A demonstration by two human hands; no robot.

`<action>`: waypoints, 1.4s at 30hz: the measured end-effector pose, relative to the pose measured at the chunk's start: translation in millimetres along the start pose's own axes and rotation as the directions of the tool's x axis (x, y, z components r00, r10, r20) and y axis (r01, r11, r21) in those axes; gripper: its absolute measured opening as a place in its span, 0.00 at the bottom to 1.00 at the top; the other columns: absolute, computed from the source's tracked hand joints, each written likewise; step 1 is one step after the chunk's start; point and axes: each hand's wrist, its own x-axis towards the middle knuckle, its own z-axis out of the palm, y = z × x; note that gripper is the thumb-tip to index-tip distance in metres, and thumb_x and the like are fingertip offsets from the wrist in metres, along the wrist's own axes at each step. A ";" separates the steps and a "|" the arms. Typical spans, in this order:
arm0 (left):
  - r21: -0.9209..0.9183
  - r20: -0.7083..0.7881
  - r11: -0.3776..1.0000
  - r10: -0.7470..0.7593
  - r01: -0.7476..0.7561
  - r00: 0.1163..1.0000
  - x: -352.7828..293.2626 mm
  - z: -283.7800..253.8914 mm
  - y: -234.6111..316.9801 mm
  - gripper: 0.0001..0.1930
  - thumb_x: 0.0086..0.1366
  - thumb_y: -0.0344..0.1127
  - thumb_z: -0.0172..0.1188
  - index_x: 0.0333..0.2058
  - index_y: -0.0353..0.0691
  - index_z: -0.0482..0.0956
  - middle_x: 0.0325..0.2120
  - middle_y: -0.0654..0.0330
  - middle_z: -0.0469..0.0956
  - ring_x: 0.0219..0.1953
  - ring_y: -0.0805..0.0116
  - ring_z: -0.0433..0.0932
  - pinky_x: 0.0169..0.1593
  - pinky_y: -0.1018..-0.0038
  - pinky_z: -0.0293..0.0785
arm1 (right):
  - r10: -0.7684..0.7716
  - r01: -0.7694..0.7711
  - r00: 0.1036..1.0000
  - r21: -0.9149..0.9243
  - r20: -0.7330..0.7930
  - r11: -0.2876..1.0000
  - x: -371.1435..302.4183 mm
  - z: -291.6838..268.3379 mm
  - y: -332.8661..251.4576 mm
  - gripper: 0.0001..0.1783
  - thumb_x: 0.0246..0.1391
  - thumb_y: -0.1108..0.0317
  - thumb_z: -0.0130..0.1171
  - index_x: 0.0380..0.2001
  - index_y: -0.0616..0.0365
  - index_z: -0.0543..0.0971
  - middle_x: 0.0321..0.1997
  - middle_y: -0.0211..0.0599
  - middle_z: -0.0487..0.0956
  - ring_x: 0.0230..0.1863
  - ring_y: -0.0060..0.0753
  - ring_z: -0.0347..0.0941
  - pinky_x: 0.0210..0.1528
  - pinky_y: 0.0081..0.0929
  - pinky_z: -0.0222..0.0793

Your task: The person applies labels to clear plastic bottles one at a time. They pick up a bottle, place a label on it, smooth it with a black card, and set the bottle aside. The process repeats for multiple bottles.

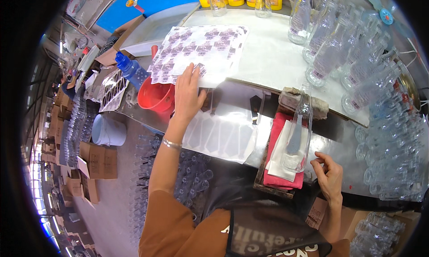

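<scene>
My left hand (188, 93) reaches over the near edge of a sheet of printed purple-and-white labels (201, 49), its fingers stretched out at the sheet. Below it lies a backing sheet (219, 134) with tapered outlines. A clear glass bottle (295, 143) with a grey patterned label lies on a folded white cloth (275, 156) over a red cloth (279, 127), its neck across a cloth-wrapped rest (313, 106). To the right of the bottle, apart from it, is my right hand (329, 174), fingers loosely bent and nothing visible in them.
Many glass bottles (328, 60) stand on the raised white board (268, 55) at right. More bottles (393, 154) crowd below it. A red bucket (156, 96) and blue-capped bottle (132, 69) stand left. Several bottles (192, 176) fill the floor, near a white bucket (108, 131) and cartons (100, 161).
</scene>
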 end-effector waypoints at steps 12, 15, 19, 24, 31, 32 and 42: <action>-0.552 0.274 0.641 -0.466 0.534 0.842 -33.2 -21.2 24.0 0.14 0.73 0.31 0.58 0.54 0.35 0.81 0.48 0.59 0.85 0.49 0.79 0.79 0.51 0.78 0.73 | 0.030 -0.035 0.999 0.169 0.038 0.985 -18.1 5.8 -7.1 0.29 0.49 0.70 0.70 0.56 0.61 0.77 0.41 0.39 0.84 0.19 0.24 0.69 0.25 0.26 0.67; -0.812 0.425 0.302 -0.281 0.500 0.860 -29.8 -24.1 87.6 0.15 0.73 0.30 0.57 0.55 0.33 0.80 0.51 0.58 0.83 0.51 0.75 0.79 0.54 0.78 0.73 | -0.191 0.189 0.981 -0.055 -0.027 0.980 -12.9 22.0 -4.4 0.39 0.46 0.68 0.70 0.63 0.61 0.70 0.40 0.41 0.80 0.25 0.44 0.76 0.29 0.40 0.73; -0.824 0.207 0.554 0.092 0.123 0.974 -16.1 -52.7 177.5 0.24 0.65 0.26 0.62 0.60 0.34 0.76 0.62 0.50 0.74 0.66 0.60 0.71 0.70 0.63 0.61 | -0.246 0.236 0.969 -0.176 -0.034 0.956 -11.9 36.1 -7.1 0.41 0.45 0.67 0.68 0.64 0.62 0.68 0.37 0.42 0.76 0.28 0.47 0.78 0.30 0.41 0.75; -0.581 0.048 0.709 0.520 -0.400 0.853 -21.4 -54.3 222.1 0.29 0.61 0.43 0.69 0.59 0.39 0.77 0.66 0.47 0.69 0.69 0.52 0.67 0.73 0.52 0.54 | -0.183 0.176 0.983 -0.204 -0.017 0.963 -14.0 33.9 -13.7 0.41 0.45 0.66 0.72 0.63 0.61 0.70 0.41 0.44 0.79 0.39 0.50 0.80 0.37 0.41 0.75; -0.724 0.066 0.599 0.555 -0.343 0.830 -41.1 -38.7 217.2 0.22 0.62 0.44 0.67 0.54 0.47 0.83 0.69 0.37 0.59 0.73 0.39 0.57 0.73 0.49 0.48 | -0.189 0.181 0.982 -0.188 -0.024 0.965 -13.3 34.5 -15.1 0.41 0.45 0.67 0.73 0.64 0.62 0.69 0.41 0.44 0.78 0.37 0.49 0.79 0.35 0.41 0.75; -0.739 0.059 0.602 0.506 -0.304 0.860 -36.4 -36.1 218.8 0.22 0.62 0.43 0.67 0.54 0.46 0.83 0.70 0.36 0.58 0.73 0.39 0.56 0.73 0.49 0.48 | -0.201 0.192 0.979 -0.193 -0.023 0.962 -12.5 33.4 -14.3 0.41 0.45 0.67 0.73 0.64 0.62 0.70 0.41 0.44 0.78 0.35 0.47 0.79 0.35 0.39 0.75; -0.813 0.193 0.581 0.322 -0.033 0.927 -24.1 -9.6 225.0 0.32 0.58 0.34 0.71 0.63 0.47 0.75 0.72 0.41 0.55 0.72 0.44 0.58 0.71 0.56 0.56 | 0.066 -0.189 0.970 0.551 0.235 0.813 17.2 14.7 11.8 0.26 0.64 0.69 0.59 0.63 0.65 0.71 0.54 0.33 0.79 0.24 0.14 0.70 0.28 0.17 0.69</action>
